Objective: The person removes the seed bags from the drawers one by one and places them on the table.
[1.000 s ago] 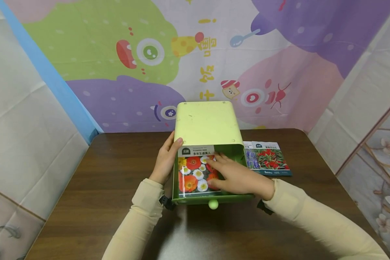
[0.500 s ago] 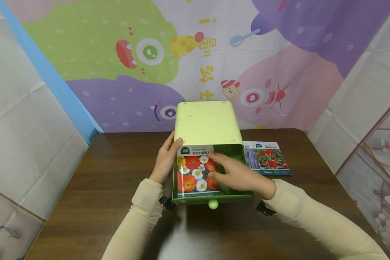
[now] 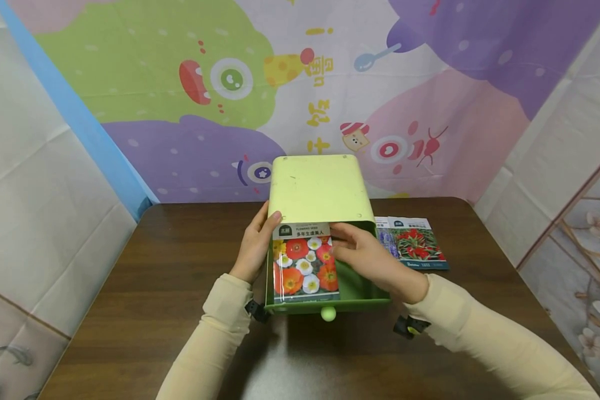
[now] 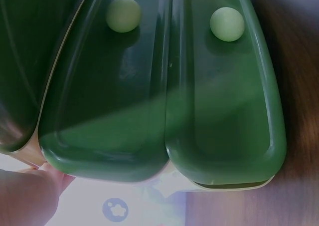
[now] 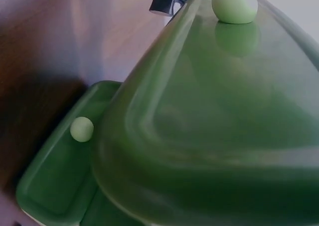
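Observation:
A pale green cabinet (image 3: 317,189) stands on the table with its dark green top drawer (image 3: 365,289) pulled out. A seed packet (image 3: 305,272) with orange, red and white poppies lies at the drawer's left side. My right hand (image 3: 370,258) reaches into the drawer, fingers curled at the packet's right edge, thumb over the edge. My left hand (image 3: 252,241) rests along the cabinet's left side, thumb near the front top corner, its other fingers partly hidden. In the left wrist view its thumb (image 4: 30,193) shows beside the cabinet, near two pushed-in lower drawers (image 4: 114,86).
Two more seed packets, one with red flowers (image 3: 417,244) and one with purple flowers (image 3: 389,243), overlap on the table right of the cabinet. A cartoon-print cloth (image 3: 180,161) hangs behind the brown table (image 3: 180,311). A round knob (image 3: 328,314) sticks out from the drawer front.
My right hand has drawn back from flat over the packet to its right edge, fingers now curled there. The packet has shifted slightly, its right edge looking raised. My left hand stays put.

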A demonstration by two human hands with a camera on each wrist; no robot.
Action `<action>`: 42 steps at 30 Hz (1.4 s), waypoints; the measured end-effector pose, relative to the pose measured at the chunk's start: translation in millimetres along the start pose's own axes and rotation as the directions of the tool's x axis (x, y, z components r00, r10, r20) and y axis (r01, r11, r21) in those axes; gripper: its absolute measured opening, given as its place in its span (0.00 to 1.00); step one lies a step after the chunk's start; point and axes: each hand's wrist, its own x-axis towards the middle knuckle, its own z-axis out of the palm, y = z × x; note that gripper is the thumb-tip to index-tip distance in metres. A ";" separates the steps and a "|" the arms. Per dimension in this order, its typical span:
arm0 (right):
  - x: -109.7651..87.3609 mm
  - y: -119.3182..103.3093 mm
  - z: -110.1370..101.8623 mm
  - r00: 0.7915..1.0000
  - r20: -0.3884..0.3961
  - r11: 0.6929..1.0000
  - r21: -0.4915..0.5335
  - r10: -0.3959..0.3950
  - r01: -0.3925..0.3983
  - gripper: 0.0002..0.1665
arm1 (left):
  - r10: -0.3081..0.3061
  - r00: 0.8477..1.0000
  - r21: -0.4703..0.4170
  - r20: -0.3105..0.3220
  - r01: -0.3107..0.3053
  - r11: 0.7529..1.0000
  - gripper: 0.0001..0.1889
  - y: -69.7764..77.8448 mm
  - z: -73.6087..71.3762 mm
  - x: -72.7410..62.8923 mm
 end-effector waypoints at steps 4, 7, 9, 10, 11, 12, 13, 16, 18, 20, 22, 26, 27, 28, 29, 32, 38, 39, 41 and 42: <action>4.0 1.6 -0.7 0.999 -0.035 0.998 0.060 0.031 -0.029 0.38 | 0.000 1.000 0.001 0.001 0.000 1.000 0.36 0.5 0.2 -0.1; 6.9 2.1 -1.8 0.997 -0.047 0.993 0.104 0.058 -0.053 0.38 | 0.002 1.000 0.002 0.001 -0.002 1.000 0.37 -0.3 -0.1 0.1; 8.6 2.1 -2.5 0.996 -0.050 0.990 0.124 0.076 -0.069 0.37 | 0.005 1.000 0.007 -0.001 -0.005 1.000 0.37 -1.0 -0.5 0.3; 9.2 2.4 -3.1 0.995 -0.051 0.989 0.128 0.084 -0.076 0.37 | 0.008 1.000 0.007 -0.001 -0.008 1.000 0.37 -1.1 -0.6 0.4; 9.9 2.6 -3.6 0.995 -0.049 0.988 0.131 0.088 -0.081 0.37 | 0.008 1.000 0.006 -0.001 -0.008 1.000 0.37 -1.0 -0.5 0.4; 10.5 2.8 -3.9 0.995 -0.044 0.987 0.134 0.094 -0.088 0.37 | 0.007 1.000 0.005 -0.001 -0.007 1.000 0.37 -1.0 -0.6 0.3; 11.0 3.1 -4.0 0.994 -0.037 0.986 0.136 0.103 -0.097 0.37 | 0.002 1.000 0.000 0.001 -0.002 1.000 0.37 -0.8 -0.5 0.2; 10.7 3.1 -4.3 0.992 0.009 0.981 0.149 0.125 -0.125 0.38 | -0.013 1.000 -0.020 0.007 0.013 1.000 0.37 -0.4 -0.2 -0.1; 9.9 3.0 -4.1 0.990 0.049 0.977 0.159 0.136 -0.142 0.39 | -0.023 1.000 -0.024 0.009 0.023 0.999 0.37 -0.3 -0.2 -0.5; 8.9 3.1 -3.7 0.986 0.092 0.975 0.161 0.137 -0.151 0.39 | -0.028 1.000 -0.029 0.009 0.029 0.999 0.36 -0.5 -0.1 -0.6; 8.8 3.9 -3.3 0.982 0.124 0.973 0.165 0.140 -0.159 0.38 | -0.031 0.999 -0.032 0.010 0.031 0.999 0.36 -0.5 -0.1 -0.7; 8.8 5.4 -3.0 0.977 0.166 0.973 0.163 0.137 -0.164 0.38 | -0.030 1.000 -0.033 0.009 0.030 0.999 0.36 0.2 0.3 -1.1; 8.9 5.6 -3.0 0.976 0.172 0.973 0.160 0.136 -0.164 0.37 | -0.029 1.000 -0.031 0.007 0.029 0.999 0.36 0.3 0.5 -1.1; 8.8 5.8 -3.0 0.975 0.179 0.974 0.157 0.135 -0.163 0.37 | -0.027 1.000 -0.028 0.006 0.028 0.999 0.37 0.3 0.6 -1.1; 9.0 6.1 -3.0 0.973 0.185 0.974 0.157 0.136 -0.166 0.37 | -0.026 1.000 -0.026 0.007 0.026 0.999 0.37 0.2 0.6 -1.0; 9.3 6.3 -3.0 0.968 0.209 0.973 0.153 0.137 -0.171 0.33 | -0.029 1.000 -0.027 0.007 0.029 0.999 0.37 -0.6 0.3 -0.6; 9.0 5.7 -3.1 0.972 0.196 0.977 0.141 0.130 -0.160 0.25 | -0.039 0.999 -0.035 0.004 0.039 0.999 0.38 -0.9 -0.2 -0.5; 8.8 5.5 -3.1 0.974 0.186 0.977 0.140 0.132 -0.159 0.24 | -0.039 0.999 -0.035 0.003 0.039 0.999 0.38 -0.8 -0.2 -0.6; 8.6 5.1 -3.2 0.977 0.165 0.978 0.138 0.136 -0.159 0.22 | -0.036 0.999 -0.031 0.004 0.036 0.999 0.38 -0.6 -0.2 -0.7; 8.5 4.9 -3.4 0.978 0.155 0.977 0.139 0.137 -0.159 0.21 | -0.035 0.999 -0.033 0.003 0.035 0.999 0.37 -0.6 -0.1 -0.6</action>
